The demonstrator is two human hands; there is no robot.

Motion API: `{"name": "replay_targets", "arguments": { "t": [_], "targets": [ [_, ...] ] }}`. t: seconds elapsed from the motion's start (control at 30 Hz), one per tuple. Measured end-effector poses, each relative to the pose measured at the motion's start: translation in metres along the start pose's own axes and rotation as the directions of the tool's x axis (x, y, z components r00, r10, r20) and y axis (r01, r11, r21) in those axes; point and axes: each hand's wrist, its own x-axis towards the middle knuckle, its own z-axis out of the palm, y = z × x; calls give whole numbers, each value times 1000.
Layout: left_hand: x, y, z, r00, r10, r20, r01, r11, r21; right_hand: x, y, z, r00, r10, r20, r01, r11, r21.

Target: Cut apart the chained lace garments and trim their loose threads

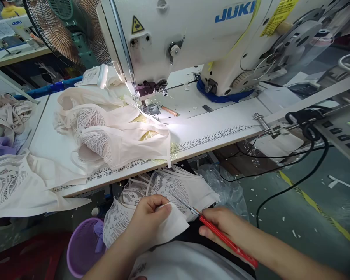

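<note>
My left hand pinches a piece of cream fabric on my lap, fingers closed on its edge. My right hand grips a red-handled tool whose thin metal tip points at the fabric beside my left fingers. Beneath both hands lies a white lace garment, draped over my knees below the table edge.
A white JUKI sewing machine stands on the white table, with cream lace garments piled at its needle. More lace pieces hang at the left. A purple bin sits on the floor, a fan behind, black cables at the right.
</note>
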Motion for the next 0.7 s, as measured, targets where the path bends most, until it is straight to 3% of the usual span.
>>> {"name": "replay_targets", "arguments": {
  "t": [0.17, 0.27, 0.37, 0.43, 0.47, 0.53, 0.6, 0.63, 0.7],
  "targets": [
    [-1, 1, -1, 999, 20, -29, -19, 1000, 8, 0, -9, 0, 969, -15, -245, 80, 963, 258],
    [-3, -1, -2, 998, 62, -24, -61, 998, 27, 0, -25, 3, 964, -35, -263, 150, 890, 431],
    [-4, -4, -6, 996, 84, 13, -85, 991, 107, 6, -37, 10, 957, -17, -289, 150, 884, 443],
    [-6, -6, -9, 978, 208, 10, -203, 941, 271, 12, -41, 14, 939, -9, -345, 160, 897, 413],
    [-7, -7, -9, 941, 337, 10, -314, 865, 390, 14, -42, 14, 926, -8, -376, 172, 898, 406],
    [-11, -12, -10, 785, 615, 71, -507, 572, 644, 18, -44, 12, 908, -17, -418, 217, 874, 436],
    [-15, -20, -11, 634, 746, 204, -536, 234, 811, 19, -48, 7, 896, -39, -442, 285, 813, 507],
    [-18, -25, -14, 611, 753, 245, -491, 118, 863, 17, -50, 4, 887, -67, -457, 336, 772, 539],
    [-23, -37, -25, 629, 743, 229, -345, 3, 939, 11, -55, -3, 857, -140, -496, 441, 696, 567]
  ]
}}
